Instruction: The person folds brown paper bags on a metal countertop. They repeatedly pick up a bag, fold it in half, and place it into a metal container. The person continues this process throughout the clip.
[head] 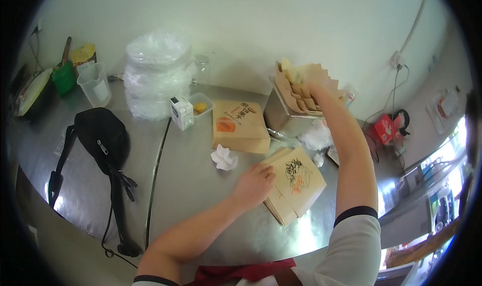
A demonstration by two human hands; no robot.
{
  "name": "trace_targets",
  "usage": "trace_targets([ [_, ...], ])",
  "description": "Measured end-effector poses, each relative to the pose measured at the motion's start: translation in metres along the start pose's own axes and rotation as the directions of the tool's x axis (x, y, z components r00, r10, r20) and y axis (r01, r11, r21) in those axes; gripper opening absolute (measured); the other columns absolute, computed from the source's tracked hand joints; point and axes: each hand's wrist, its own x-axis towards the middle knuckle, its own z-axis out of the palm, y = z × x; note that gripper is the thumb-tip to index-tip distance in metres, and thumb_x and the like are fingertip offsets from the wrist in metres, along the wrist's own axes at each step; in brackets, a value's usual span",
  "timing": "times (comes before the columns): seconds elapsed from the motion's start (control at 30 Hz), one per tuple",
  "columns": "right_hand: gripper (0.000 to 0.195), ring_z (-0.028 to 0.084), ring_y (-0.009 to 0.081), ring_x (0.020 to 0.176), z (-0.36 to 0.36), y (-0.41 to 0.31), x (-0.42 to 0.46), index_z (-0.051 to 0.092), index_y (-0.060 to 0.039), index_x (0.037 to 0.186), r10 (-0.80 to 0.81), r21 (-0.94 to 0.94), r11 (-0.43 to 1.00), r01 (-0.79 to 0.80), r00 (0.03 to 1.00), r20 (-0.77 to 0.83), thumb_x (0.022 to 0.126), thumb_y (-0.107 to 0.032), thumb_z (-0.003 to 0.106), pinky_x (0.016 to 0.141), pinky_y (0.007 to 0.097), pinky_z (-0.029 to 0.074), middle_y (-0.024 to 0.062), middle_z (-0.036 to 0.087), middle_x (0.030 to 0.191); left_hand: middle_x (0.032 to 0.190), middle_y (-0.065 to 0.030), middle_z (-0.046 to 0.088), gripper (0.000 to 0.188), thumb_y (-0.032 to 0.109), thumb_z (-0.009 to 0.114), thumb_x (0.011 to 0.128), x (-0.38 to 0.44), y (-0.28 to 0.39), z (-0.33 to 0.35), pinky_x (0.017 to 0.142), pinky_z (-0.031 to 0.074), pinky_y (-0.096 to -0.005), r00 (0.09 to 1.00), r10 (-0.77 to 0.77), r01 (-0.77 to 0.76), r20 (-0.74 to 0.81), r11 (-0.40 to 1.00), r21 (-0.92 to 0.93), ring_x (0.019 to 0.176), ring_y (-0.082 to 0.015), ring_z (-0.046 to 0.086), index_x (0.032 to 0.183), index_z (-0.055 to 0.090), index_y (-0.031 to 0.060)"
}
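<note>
My left hand (257, 181) grips the left edge of a slightly fanned stack of printed kraft paper bags (301, 180) on the steel table (188, 218). Its fingers curl over the top bag, and the thumb is hidden. My right hand (315, 79) reaches into a rectangular metal container (278, 114) packed with upright kraft paper bags (292, 92). Its fingers are blurred among the bags, so their grip is unclear. Between the hands, a second pile of printed kraft bags (241, 126) lies flat, left of the container.
A crumpled white tissue (224, 158), small carton (182, 113) and plastic tub (203, 103) lie left of the bags. Farther left are bagged plastic stacks (156, 75), a measuring jug (95, 85) and a black strap bag (101, 139). Clear plastic wrap (317, 136) sits below my right forearm.
</note>
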Motion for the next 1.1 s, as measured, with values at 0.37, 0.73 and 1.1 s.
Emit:
trace_targets([
  [0.37,0.026,0.057,0.0098,0.072,0.044,0.036,-0.133,0.062,-0.0051,0.104,0.17,0.826,0.561,0.059,0.968,-0.184,0.099,-0.022,0.043,0.062,0.0243,0.046,0.0014,0.062,0.075,0.102,-0.0073,0.067,0.015,0.014,0.063,0.079,0.0,-0.006,-0.001,0.088,0.048,-0.0381,0.997,-0.046,0.045,-0.059,0.999,-0.015,0.103,-0.0237,0.06,0.092,0.065,0.0072],
  [0.73,0.048,0.055,0.0159,0.1,0.156,0.091,-0.269,0.05,-0.0056,0.131,-0.021,0.928,-0.022,-0.371,0.929,0.37,0.084,-0.001,0.046,0.092,0.0267,0.041,0.0052,0.06,0.107,0.103,-0.0068,0.069,0.014,0.012,0.062,0.081,0.002,-0.006,-0.003,0.088,0.047,-0.0384,0.999,-0.014,0.013,-0.045,1.0,-0.012,0.107,-0.0232,0.06,0.093,0.067,0.0055],
  [1.1,0.052,0.051,0.0138,0.11,0.161,0.099,-0.283,0.047,-0.0065,0.134,-0.064,0.933,-0.233,-0.273,0.962,0.266,0.082,0.0,0.052,0.099,0.027,0.037,0.0045,0.056,0.118,0.109,-0.0084,0.067,0.017,0.011,0.061,0.083,0.008,0.002,-0.015,0.09,0.047,-0.039,0.997,-0.004,0.001,0.08,0.999,0.039,0.11,-0.025,0.058,0.098,0.066,0.0041],
])
